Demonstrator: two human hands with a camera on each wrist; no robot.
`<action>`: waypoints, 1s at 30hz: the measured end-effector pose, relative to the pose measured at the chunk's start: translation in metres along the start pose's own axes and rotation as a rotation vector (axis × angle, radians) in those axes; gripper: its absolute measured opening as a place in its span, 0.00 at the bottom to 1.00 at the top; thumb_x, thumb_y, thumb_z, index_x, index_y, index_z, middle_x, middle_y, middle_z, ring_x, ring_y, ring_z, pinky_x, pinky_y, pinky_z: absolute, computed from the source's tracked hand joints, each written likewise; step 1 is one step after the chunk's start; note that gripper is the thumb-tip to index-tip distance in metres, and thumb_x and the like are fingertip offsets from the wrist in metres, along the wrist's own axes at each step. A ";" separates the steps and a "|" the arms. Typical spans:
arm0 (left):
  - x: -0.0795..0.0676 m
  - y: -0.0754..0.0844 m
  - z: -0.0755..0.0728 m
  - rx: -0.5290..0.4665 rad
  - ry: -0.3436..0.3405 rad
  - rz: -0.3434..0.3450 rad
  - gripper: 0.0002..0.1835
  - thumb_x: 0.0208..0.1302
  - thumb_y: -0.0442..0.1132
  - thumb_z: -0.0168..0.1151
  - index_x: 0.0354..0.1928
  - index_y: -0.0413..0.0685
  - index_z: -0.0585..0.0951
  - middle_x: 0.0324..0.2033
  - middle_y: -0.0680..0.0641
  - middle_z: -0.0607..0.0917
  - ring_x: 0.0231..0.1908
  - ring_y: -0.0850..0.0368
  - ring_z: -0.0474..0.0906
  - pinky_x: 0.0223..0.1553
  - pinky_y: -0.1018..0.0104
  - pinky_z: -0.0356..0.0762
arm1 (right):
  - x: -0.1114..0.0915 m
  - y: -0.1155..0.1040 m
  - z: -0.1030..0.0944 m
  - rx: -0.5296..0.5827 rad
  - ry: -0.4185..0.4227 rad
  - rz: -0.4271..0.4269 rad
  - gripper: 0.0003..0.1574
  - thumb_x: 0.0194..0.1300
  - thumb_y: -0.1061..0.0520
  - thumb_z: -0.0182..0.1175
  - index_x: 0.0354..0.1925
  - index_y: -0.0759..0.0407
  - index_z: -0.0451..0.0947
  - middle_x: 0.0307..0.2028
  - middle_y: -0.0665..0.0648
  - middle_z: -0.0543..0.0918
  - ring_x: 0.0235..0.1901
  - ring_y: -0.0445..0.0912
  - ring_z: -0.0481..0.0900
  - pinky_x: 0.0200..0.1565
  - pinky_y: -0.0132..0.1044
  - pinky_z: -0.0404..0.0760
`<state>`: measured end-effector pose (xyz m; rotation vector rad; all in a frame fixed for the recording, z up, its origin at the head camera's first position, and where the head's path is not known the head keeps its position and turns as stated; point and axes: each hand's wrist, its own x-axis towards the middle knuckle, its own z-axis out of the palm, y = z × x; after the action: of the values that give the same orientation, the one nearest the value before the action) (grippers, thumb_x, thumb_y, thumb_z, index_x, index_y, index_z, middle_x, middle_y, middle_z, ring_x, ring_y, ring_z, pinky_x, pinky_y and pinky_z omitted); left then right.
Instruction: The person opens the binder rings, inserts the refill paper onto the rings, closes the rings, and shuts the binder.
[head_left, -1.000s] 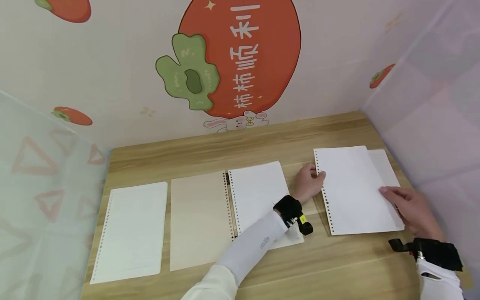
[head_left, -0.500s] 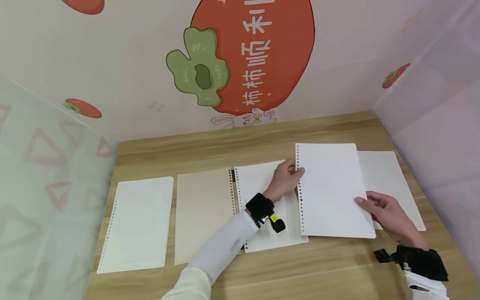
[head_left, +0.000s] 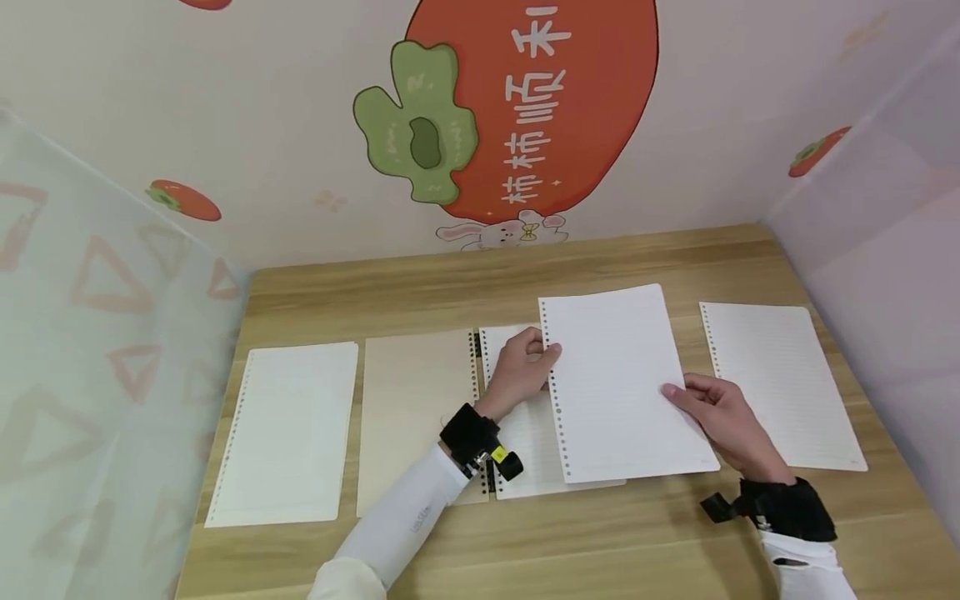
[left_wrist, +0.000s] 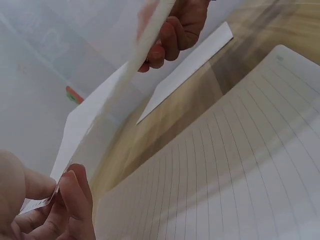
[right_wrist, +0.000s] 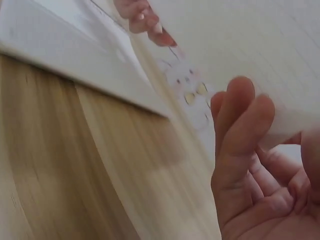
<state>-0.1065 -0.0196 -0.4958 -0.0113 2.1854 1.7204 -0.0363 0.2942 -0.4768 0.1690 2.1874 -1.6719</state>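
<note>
Both hands hold a thin stack of white lined loose-leaf paper (head_left: pixel 611 383) with punched holes down its left side. My left hand (head_left: pixel 521 371) pinches the holed edge, thumb on top and fingers beneath. On the opposite edge my right hand (head_left: pixel 723 412) pinches the sheets the same way. In the left wrist view the stack is raised and tilted above the lined page (left_wrist: pixel 215 165) below. Under it lies an open ring binder, with a beige holed sheet (head_left: pixel 416 417) on its left half and lined paper (head_left: pixel 525 467) on its right, partly hidden by the left hand and the stack.
On the right of the wooden table (head_left: pixel 570 550) lies another lined holed stack (head_left: pixel 787 387). A plain-looking white holed stack (head_left: pixel 285 433) is at the left. A printed wall (head_left: pixel 300 108) rises behind the table, with pale side panels at left and right.
Both hands have lifted the paper stack off the right-hand stack and carried it left over the binder's lined pages. The right-hand stack is now uncovered. The head view has shifted slightly.
</note>
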 end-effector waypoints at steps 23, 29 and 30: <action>-0.034 -0.044 -0.082 -0.058 0.047 -0.016 0.09 0.77 0.39 0.65 0.52 0.44 0.85 0.35 0.44 0.91 0.27 0.53 0.88 0.32 0.62 0.88 | 0.015 0.007 0.080 0.187 0.013 0.071 0.29 0.79 0.50 0.65 0.60 0.76 0.80 0.33 0.52 0.93 0.30 0.45 0.90 0.32 0.39 0.88; -0.041 -0.052 -0.094 0.026 0.114 0.072 0.09 0.77 0.40 0.66 0.53 0.47 0.84 0.39 0.46 0.90 0.32 0.53 0.87 0.34 0.64 0.84 | 0.019 0.007 0.089 0.162 -0.006 0.075 0.31 0.78 0.48 0.65 0.62 0.75 0.80 0.35 0.54 0.93 0.32 0.47 0.91 0.34 0.40 0.88; -0.042 -0.053 -0.096 0.053 0.132 0.093 0.09 0.77 0.40 0.66 0.54 0.47 0.84 0.40 0.47 0.90 0.34 0.54 0.86 0.37 0.64 0.83 | 0.020 0.007 0.091 0.154 -0.005 0.076 0.31 0.78 0.48 0.65 0.61 0.75 0.80 0.35 0.54 0.93 0.32 0.47 0.91 0.35 0.40 0.88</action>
<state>-0.0816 -0.1325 -0.5146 -0.0101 2.3612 1.7560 -0.0320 0.2075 -0.5102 0.2849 2.0223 -1.7956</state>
